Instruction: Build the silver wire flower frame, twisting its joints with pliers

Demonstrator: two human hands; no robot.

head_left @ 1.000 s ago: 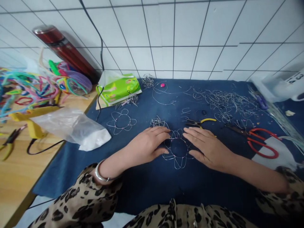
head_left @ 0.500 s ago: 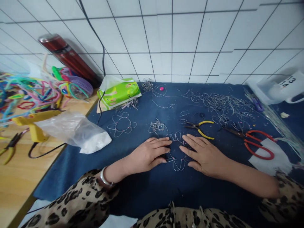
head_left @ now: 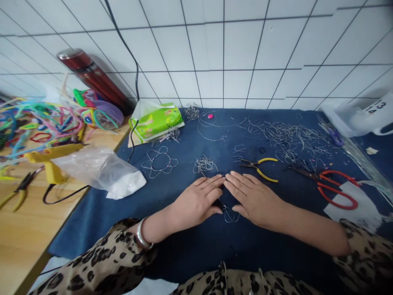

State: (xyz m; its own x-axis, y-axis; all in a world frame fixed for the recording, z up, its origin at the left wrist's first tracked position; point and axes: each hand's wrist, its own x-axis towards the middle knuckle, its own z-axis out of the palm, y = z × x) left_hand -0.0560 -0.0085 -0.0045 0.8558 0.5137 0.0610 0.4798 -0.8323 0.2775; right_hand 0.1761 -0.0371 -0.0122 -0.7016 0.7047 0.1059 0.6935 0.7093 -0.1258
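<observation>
My left hand (head_left: 198, 200) and my right hand (head_left: 251, 198) lie flat, palms down, side by side on the dark blue cloth (head_left: 196, 241). Their fingertips almost meet at the top. They press on a wire flower frame with small pink beads (head_left: 229, 214); only its lower petals show between my thumbs. A second wire flower (head_left: 159, 160) lies apart at the left. A small wire bundle (head_left: 204, 165) sits just beyond my left fingers.
Yellow-handled pliers (head_left: 260, 167) and red-handled scissors (head_left: 334, 188) lie right of my hands. Loose wire scraps (head_left: 288, 137) cover the far cloth. A green tissue pack (head_left: 156, 121), plastic bag (head_left: 98, 170), red flask (head_left: 92, 80) and coloured pipe cleaners (head_left: 43, 116) lie left.
Both hands have slid together over the wire flower, which showed almost whole between them a second ago. Now it is mostly covered.
</observation>
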